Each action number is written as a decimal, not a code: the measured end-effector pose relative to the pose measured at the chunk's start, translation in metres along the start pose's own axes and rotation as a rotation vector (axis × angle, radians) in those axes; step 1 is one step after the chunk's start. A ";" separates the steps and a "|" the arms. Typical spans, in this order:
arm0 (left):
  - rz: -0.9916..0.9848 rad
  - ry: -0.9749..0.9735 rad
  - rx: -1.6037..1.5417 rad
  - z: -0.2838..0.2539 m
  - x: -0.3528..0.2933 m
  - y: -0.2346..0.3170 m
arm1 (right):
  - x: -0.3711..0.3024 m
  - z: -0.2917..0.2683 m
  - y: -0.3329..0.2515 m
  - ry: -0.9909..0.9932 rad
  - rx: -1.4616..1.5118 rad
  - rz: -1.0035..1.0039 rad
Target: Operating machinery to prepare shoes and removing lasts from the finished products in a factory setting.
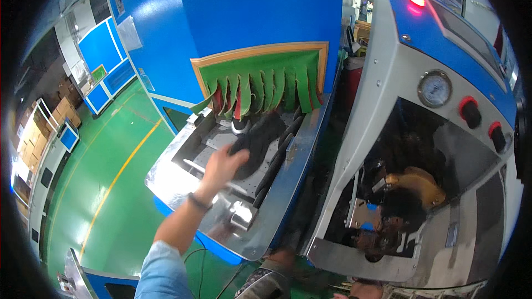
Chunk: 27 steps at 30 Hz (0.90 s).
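Observation:
My left hand (223,165) reaches over a metal conveyor bed, its fingers closed on a black shoe (259,143). The shoe's far end lies close to the hanging green strips (260,91) at a machine opening. A pale, ring-like part (240,127) shows beside it. The perforated plates of the bed (216,143) lie under and around the shoe. At the lower edge a cut-off patch of skin seems to be my right hand (366,291); its fingers are not discernible, nor is anything in them.
A tall blue machine (260,11) stands ahead. On the right is a grey-and-blue machine with a round gauge (435,88), red-ringed knobs (470,112), a lit red lamp (417,0) and a dark cavity with metal parts. Green floor (111,160) with a yellow line and stacked cartons lie left.

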<state>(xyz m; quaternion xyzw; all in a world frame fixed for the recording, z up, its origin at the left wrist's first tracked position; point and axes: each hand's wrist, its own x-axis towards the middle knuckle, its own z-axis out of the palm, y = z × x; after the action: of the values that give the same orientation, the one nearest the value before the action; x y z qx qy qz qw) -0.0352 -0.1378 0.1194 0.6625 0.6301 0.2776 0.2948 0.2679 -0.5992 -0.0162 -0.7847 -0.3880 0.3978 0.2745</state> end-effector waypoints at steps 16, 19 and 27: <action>-0.178 -0.744 -0.895 0.080 -0.396 -0.013 | -0.080 0.023 -0.121 0.166 1.018 -0.497; -0.112 -0.886 -1.194 0.098 -0.396 0.009 | -0.102 0.028 -0.123 0.221 0.945 -0.547; 0.538 -0.394 0.116 0.112 -0.396 0.028 | -0.101 0.010 -0.081 0.414 0.497 -0.647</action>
<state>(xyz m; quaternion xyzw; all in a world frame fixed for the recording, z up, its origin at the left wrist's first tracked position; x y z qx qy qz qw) 0.0460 -0.5389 0.0668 0.8617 0.3783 0.1757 0.2891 0.1890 -0.6373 0.0802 -0.5964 -0.4429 0.2073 0.6365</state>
